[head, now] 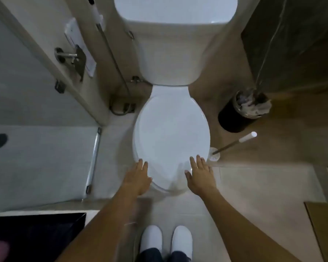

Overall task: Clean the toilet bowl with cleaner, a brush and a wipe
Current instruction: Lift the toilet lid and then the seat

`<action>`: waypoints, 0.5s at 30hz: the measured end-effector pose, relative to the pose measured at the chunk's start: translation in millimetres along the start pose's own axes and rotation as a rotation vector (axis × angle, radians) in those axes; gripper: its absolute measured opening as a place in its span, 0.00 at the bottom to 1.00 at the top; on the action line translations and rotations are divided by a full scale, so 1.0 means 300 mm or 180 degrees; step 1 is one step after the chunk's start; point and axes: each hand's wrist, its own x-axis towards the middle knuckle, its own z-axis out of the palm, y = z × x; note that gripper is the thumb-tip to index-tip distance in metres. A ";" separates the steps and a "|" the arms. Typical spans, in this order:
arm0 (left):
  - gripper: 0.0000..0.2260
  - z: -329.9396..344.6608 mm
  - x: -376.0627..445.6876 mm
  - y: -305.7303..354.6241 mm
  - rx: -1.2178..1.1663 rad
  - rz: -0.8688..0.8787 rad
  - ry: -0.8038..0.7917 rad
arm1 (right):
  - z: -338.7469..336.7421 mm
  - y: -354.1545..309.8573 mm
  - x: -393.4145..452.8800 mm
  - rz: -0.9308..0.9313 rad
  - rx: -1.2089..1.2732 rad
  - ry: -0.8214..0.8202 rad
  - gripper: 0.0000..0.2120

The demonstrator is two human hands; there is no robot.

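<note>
At the centre of the floor stands the white toilet (170, 114), its lid (171, 137) down, long axis running from 12 to 6 o'clock with the rounded front end toward 6 and the cistern (170, 44) at 12. Both hands are empty, fingers spread: the left hand (138, 176) lies at the lid's 7 o'clock edge, the right hand (200, 174) at its 5 o'clock edge. At 3 o'clock of the bowl a toilet brush (235, 142) sits in its holder (214, 154), white handle tilted toward 2 o'clock. Beyond it stands a black bin (233, 118). White slippers (166, 237) show at 6.
</note>
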 end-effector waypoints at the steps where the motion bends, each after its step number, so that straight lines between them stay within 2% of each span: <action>1: 0.30 0.039 0.018 0.005 0.0089 0.0018 -0.0009 | 0.042 0.006 0.015 -0.0010 -0.0061 -0.0032 0.29; 7: 0.34 0.258 0.079 0.024 0.0128 0.0233 0.0189 | 0.281 0.065 0.032 -0.0308 -0.0153 -0.0086 0.35; 11: 0.39 0.336 0.089 0.040 -0.0061 0.0215 0.0489 | 0.348 0.092 0.038 -0.0378 -0.0325 0.0108 0.45; 15: 0.45 0.392 0.109 0.050 0.0084 0.0166 0.0848 | 0.386 0.114 0.054 -0.0486 -0.0327 0.0389 0.46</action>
